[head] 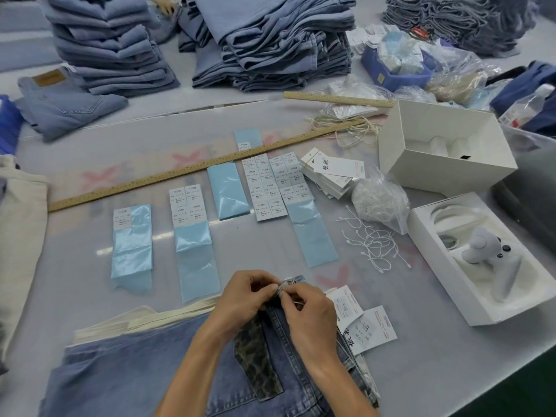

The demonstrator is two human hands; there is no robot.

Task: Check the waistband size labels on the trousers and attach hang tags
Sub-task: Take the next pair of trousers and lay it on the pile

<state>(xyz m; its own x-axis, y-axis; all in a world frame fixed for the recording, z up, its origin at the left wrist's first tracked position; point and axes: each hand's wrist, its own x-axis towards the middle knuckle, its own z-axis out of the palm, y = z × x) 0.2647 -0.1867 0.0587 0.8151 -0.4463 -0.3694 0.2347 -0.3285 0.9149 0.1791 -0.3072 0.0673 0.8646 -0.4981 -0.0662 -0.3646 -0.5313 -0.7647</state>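
Observation:
A pair of blue denim trousers (144, 377) lies at the near table edge, with a leopard-print patch (255, 359) on it. My left hand (243, 299) pinches the raised waistband (293, 282). My right hand (310, 314) pinches a thin white tag string (298, 303) right at the waistband. White hang tags (365, 323) lie on the table just right of my hands. Sticker sheets with size labels (267, 188) on pale blue backing strips lie in a row beyond my hands.
Loose white strings (370, 245), a bag of strings (379, 200) and a stack of hang tags (334, 173) lie at the right. Two white boxes (445, 149) (481, 260), a long wooden ruler (192, 170) and tall denim stacks (270, 43) fill the far side.

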